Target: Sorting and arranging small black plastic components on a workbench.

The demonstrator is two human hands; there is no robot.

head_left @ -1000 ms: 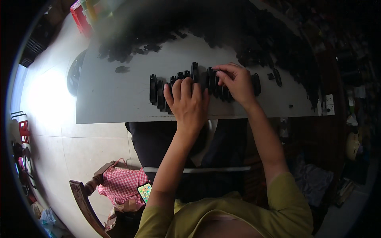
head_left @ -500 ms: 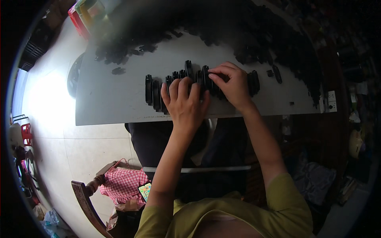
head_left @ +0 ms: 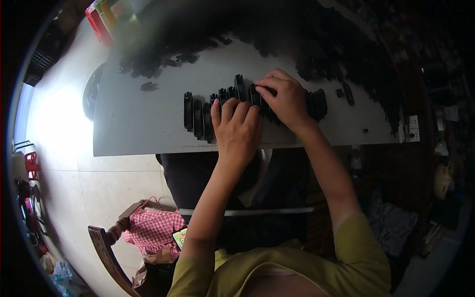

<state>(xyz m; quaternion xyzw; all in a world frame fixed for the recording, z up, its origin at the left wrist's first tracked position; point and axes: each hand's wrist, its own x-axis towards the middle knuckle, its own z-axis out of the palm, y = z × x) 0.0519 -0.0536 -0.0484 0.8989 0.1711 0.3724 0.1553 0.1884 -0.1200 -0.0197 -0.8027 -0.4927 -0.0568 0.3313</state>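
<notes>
A row of slim black plastic pieces stands side by side near the front edge of the table. My left hand is closed over the middle of the row, its fingers curled onto the pieces; its thumb is hidden. Just right of it, my right hand has thumb and index finger pinched at the top of one black piece. Between the hands, another piece sticks up farther than its neighbours. The right end of the row shows beyond my right wrist.
A large dark heap of similar pieces spreads along the far and right sides of the grey table. Loose pieces lie at the right. A wooden chair with a pink checked cloth and a phone is at lower left.
The row's left end has shifted slightly right, along with my left hand, whose fingers have drawn closer together. My right hand has moved slightly up and left, still pinching at the row.
</notes>
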